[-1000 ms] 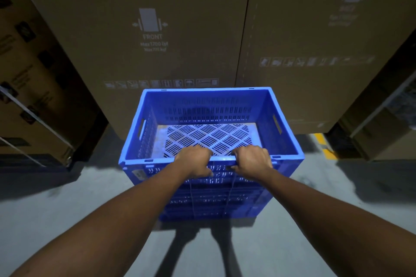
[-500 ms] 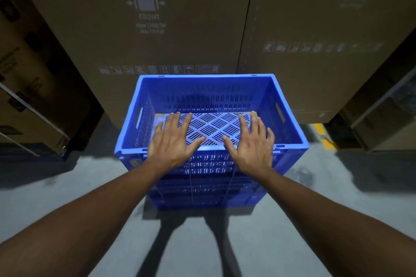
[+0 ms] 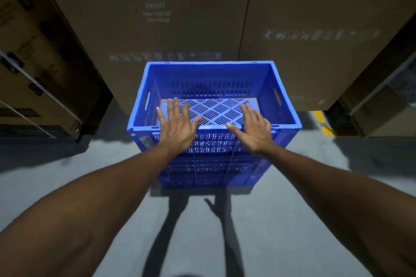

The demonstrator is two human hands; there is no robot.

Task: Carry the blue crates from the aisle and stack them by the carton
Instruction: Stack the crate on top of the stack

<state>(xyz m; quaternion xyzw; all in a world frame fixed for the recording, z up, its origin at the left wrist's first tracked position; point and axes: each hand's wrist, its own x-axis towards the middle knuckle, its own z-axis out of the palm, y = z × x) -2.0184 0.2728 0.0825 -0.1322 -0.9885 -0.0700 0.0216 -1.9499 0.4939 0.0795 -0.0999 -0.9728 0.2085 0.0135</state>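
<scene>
Two hands out in front of us, both flat and spread, gripping nothing. Left hand (image 3: 177, 125) hovers over the near rim of the top blue crate (image 3: 213, 94), fingers reaching past it above the slotted bottom; right hand (image 3: 255, 127) same, just right of it. Can't tell if the palms touch the rim or float just above.

Crate sits on a stack of blue crates (image 3: 211, 164) directly ahead of our hands, stack on the grey floor (image 3: 281, 220). Tall carton (image 3: 157, 18) stands just beyond the stack's far side, second carton (image 3: 326, 29) beyond and right of our right hand. Far gap: can't tell if touching.

Step, we judge: letting go after setting the crate down. To do it well, check that the top crate seats square on the one below, corners lined up, no overhang, then draw both hands straight back toward us and clear of the rim without nudging it.

Room: open floor on our side of the hands, plenty to step back. Left of the left hand, strapped boxes (image 3: 33, 63) crowd in; right of the right hand, more boxes and a yellow floor mark (image 3: 324, 123). Side swings tight; retreat backwards.
</scene>
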